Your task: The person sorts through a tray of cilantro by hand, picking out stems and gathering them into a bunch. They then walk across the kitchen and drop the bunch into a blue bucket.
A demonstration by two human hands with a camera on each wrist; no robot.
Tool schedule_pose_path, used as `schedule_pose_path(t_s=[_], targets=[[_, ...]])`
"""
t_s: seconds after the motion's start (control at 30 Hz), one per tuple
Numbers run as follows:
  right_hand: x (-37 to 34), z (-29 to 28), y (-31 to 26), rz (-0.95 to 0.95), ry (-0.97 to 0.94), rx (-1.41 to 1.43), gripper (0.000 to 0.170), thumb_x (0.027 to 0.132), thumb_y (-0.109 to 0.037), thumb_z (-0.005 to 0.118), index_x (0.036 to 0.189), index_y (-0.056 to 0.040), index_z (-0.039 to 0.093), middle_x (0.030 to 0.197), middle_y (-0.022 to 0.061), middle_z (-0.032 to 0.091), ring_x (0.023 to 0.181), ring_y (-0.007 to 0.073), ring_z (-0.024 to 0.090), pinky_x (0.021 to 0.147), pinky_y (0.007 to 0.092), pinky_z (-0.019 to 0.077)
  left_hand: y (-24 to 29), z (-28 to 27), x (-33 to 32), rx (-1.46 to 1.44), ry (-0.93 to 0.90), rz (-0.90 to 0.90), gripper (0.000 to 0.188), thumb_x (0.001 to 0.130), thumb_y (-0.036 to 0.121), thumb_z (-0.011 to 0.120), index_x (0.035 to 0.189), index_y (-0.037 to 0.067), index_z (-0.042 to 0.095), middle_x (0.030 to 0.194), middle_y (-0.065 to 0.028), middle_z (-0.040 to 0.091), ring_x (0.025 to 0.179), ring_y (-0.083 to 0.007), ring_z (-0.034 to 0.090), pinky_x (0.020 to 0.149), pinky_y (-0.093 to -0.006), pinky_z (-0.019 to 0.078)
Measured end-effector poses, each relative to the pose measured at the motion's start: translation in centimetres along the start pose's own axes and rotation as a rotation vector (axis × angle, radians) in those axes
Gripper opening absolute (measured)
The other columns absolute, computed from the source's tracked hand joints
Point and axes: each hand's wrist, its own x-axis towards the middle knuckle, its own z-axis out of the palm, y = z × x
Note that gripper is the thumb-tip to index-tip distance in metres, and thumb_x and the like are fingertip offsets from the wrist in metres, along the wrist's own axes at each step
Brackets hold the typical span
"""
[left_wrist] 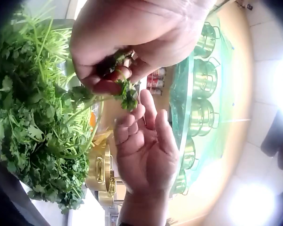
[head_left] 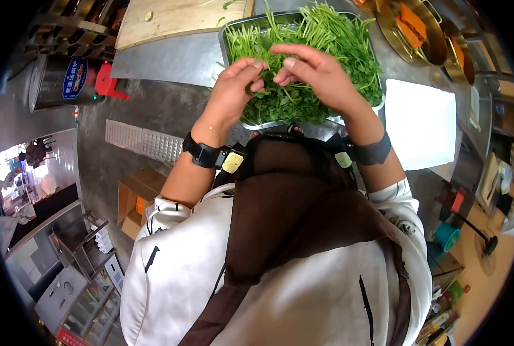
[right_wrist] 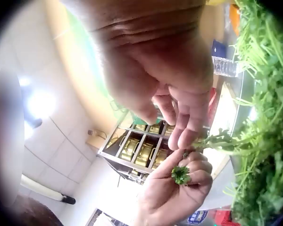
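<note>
Curled fingers give the left hand (head_left: 232, 86) a closed grip on a leafy sprig (left_wrist: 128, 97), upper centre of the head view; the right hand (head_left: 320, 75), loosely opened beside it, seems to hold nothing. Beneath both, a tray (head_left: 221, 45) heaped with greens (head_left: 297, 104) sits at the bench (head_left: 164, 66). Much looks left to handle; what is done cannot be told. Upper left, the blue label (head_left: 75, 78) on a drum (head_left: 48, 81) appears to read 煮面汤粥炉; lettering on the lower-left red strip (head_left: 70, 337) is too small.
</note>
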Motion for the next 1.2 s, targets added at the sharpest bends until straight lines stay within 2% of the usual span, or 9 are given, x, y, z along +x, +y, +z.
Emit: schedule_pose_path(t_s=[0.3,0.37,0.4,0.53,0.73,0.87,1.03,1.1,1.2], targets=[[-0.6,-2.7,2.7,-0.02,0.07,-0.281,0.018,0.085,-0.012,0.055,0.1,-0.0029,0.061,0.081,0.005,0.064,0.07,0.0116,0.059,0.062,0.0259,0.0482,1.8,-1.6,-0.3,-0.322,0.064,0.055,0.017,0.089,0.018,0.047,0.075,0.009,0.046,0.084,-0.0055,0.05,0.082,-0.0184,0.05,0.072,-0.0286,0.0411],[-1.7,-2.5,3.1,0.167,-0.196,-0.573,0.01,0.083,-0.011,0.06,0.086,-0.0023,0.062,0.078,0.0029,0.062,0.07,0.0098,0.056,0.062,0.0237,0.0454,2.3,-2.7,-0.6,-0.338,0.069,0.088,0.02,0.089,0.022,0.047,0.073,0.011,0.043,0.083,-0.0074,0.05,0.086,-0.0216,0.051,0.077,-0.0339,0.0425],[-2.1,-2.4,4.2,0.006,-0.198,-0.721,0.015,0.076,-0.017,0.063,0.086,-0.0063,0.062,0.078,0.0086,0.062,0.067,0.021,0.06,0.061,0.0331,0.0478,2.5,-3.0,-0.7,-0.406,0.087,0.091,0.021,0.089,0.022,0.048,0.072,0.011,0.043,0.084,-0.0079,0.05,0.086,-0.0221,0.051,0.077,-0.034,0.0428],[-2.6,-1.0,7.4,-0.134,-0.095,-1.223,0.02,0.072,-0.024,0.065,0.078,-0.0054,0.059,0.079,0.01,0.057,0.074,0.0309,0.059,0.065,0.042,0.0472,2.3,-4.7,-0.8,-0.547,0.065,0.087,0.022,0.086,0.018,0.05,0.067,0.01,0.043,0.085,-0.0092,0.051,0.087,-0.0238,0.051,0.074,-0.0332,0.0443],[-2.1,-0.5,7.8,-0.216,-0.054,-1.326,0.016,0.073,-0.021,0.063,0.077,-0.0054,0.058,0.076,0.0098,0.056,0.072,0.0297,0.059,0.064,0.0408,0.0477,1.7,-4.7,-1.2,-0.448,0.202,0.142,0.018,0.083,0.01,0.05,0.066,0.007,0.043,0.09,-0.0112,0.053,0.089,-0.0237,0.052,0.073,-0.0317,0.0436],[-1.8,-1.1,6.0,-0.188,-0.053,-1.244,0.013,0.074,-0.018,0.062,0.076,-0.0057,0.06,0.076,0.0103,0.056,0.07,0.0292,0.058,0.063,0.0387,0.0476,1.9,-4.2,-1.9,-0.274,0.303,0.212,0.013,0.08,0.006,0.052,0.069,0.006,0.047,0.09,-0.011,0.057,0.08,-0.0224,0.056,0.069,-0.0317,0.044],[-1.1,-2.6,3.7,-0.173,0.245,-0.417,0.007,0.079,-0.013,0.064,0.08,-0.0053,0.065,0.072,0.0008,0.059,0.064,0.0134,0.054,0.058,0.0275,0.0446,1.3,-4.6,-2.4,-0.166,0.294,0.222,0.003,0.08,0.004,0.05,0.077,0.004,0.049,0.081,-0.0099,0.057,0.067,-0.0201,0.054,0.06,-0.0302,0.0423],[-1.3,-3.3,2.3,0.011,0.298,-0.301,0.01,0.081,-0.013,0.065,0.084,-0.0037,0.065,0.07,-0.0025,0.058,0.064,0.0078,0.052,0.058,0.0232,0.043,1.3,-4.3,-2.3,-0.128,0.233,0.227,0.001,0.079,0.003,0.049,0.08,0.004,0.05,0.078,-0.0093,0.057,0.063,-0.0192,0.053,0.057,-0.0296,0.0415],[-1.1,-4.2,1.6,0.013,0.357,-0.025,0.013,0.081,-0.012,0.064,0.088,-0.0019,0.064,0.07,0.0,0.058,0.06,0.0069,0.052,0.056,0.0205,0.0418,1.7,-2.2,-2.8,0.017,0.294,0.053,0.023,0.079,0.0,0.042,0.101,0.001,0.05,0.077,-0.0067,0.049,0.063,-0.0156,0.047,0.057,-0.0273,0.0388]])
